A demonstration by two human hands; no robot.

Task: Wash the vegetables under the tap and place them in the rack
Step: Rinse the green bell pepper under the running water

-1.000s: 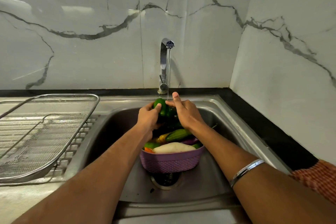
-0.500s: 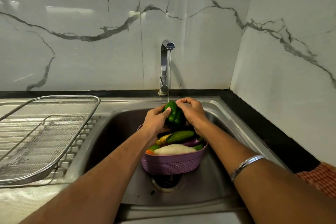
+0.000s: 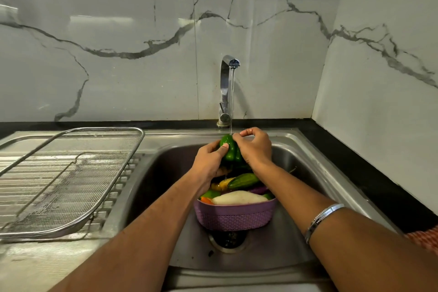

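A green bell pepper [image 3: 229,149] is held under the thin stream from the chrome tap [image 3: 226,89]. My left hand [image 3: 209,161] grips its left side with the thumb across the front. My right hand [image 3: 254,147] curls round its right side and top. Below them a purple basket [image 3: 234,217] stands in the steel sink [image 3: 305,163] over the drain. It holds a cucumber [image 3: 243,180], a pale long vegetable [image 3: 238,197], and yellow, orange and green pieces. The wire mesh rack [image 3: 66,178] lies on the drainboard to the left, with nothing in it.
Marble walls close in the back and the right side. A black counter strip [image 3: 369,173] runs along the sink's right edge. A patterned red cloth [image 3: 424,239] shows at the far right. The drain [image 3: 228,239] sits just in front of the basket.
Both hands have turned the pepper under the water. My right hand's fingers, straight a second ago, now curl over the pepper's top.
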